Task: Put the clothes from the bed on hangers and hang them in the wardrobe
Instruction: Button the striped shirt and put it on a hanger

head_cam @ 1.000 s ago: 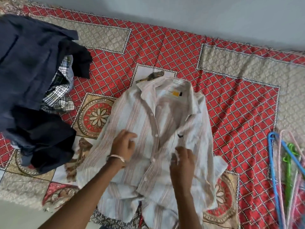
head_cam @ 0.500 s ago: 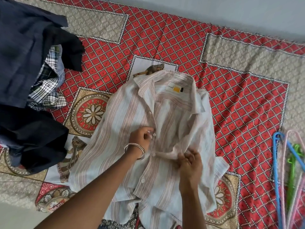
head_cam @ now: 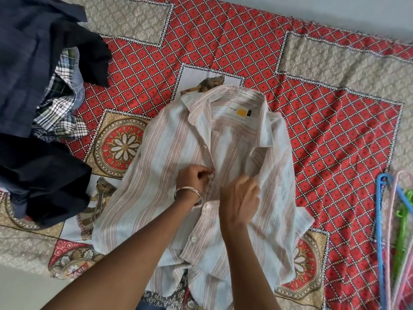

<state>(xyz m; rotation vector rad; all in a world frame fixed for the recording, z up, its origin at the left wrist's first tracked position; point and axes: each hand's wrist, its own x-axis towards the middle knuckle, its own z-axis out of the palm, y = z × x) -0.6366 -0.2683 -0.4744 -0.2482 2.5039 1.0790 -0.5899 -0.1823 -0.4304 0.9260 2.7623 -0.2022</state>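
A white shirt with pale red stripes [head_cam: 169, 153] lies face up on the bed, collar away from me, its upper front unbuttoned. My left hand [head_cam: 194, 179], with a metal bangle on the wrist, pinches the left placket at a button. My right hand [head_cam: 240, 199] grips the right front edge of the shirt and draws it toward the left hand. Plastic hangers in blue [head_cam: 380, 220], green and pink lie at the right edge of the bed.
A heap of dark navy clothes [head_cam: 26, 70] with a checked shirt [head_cam: 60, 113] in it covers the left of the bed. The bedspread [head_cam: 223, 52] is red-patterned with beige panels. A grey wall runs along the far side.
Both hands have moved up the shirt front from its lower part to the middle. The right hand has pulled the right edge over to meet the left placket.
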